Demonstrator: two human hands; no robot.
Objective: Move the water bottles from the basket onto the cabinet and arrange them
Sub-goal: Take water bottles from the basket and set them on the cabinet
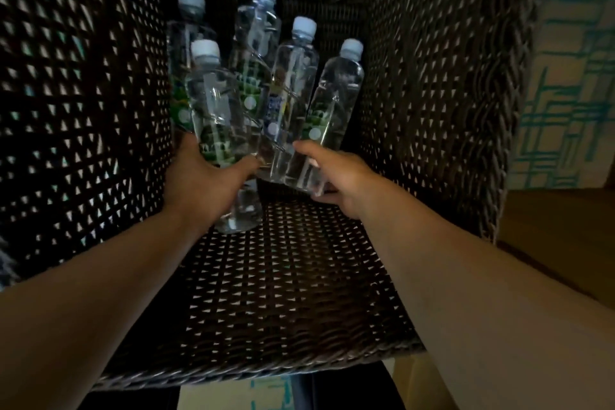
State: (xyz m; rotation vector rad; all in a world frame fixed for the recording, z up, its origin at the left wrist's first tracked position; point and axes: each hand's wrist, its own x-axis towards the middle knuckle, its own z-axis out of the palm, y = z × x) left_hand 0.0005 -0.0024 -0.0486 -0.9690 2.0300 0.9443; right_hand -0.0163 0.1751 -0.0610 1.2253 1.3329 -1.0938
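Several clear water bottles with pale caps and green labels lean together inside a dark woven basket [432, 110]. My left hand [203, 183] wraps around the lower part of the front left bottle [213, 100]. My right hand [336, 180] grips the base of the rightmost bottle [332, 100]. Between and behind them stand a middle bottle [293, 83], a tall rear bottle [256, 30] and a far left bottle [186, 27], partly hidden behind the front one. Both forearms reach down into the basket.
The basket's tall wicker walls enclose the bottles on all sides, with its near rim [266, 373] below my arms. Outside at the right lies a tan surface [559, 220] and a wall with a teal line pattern [572, 76].
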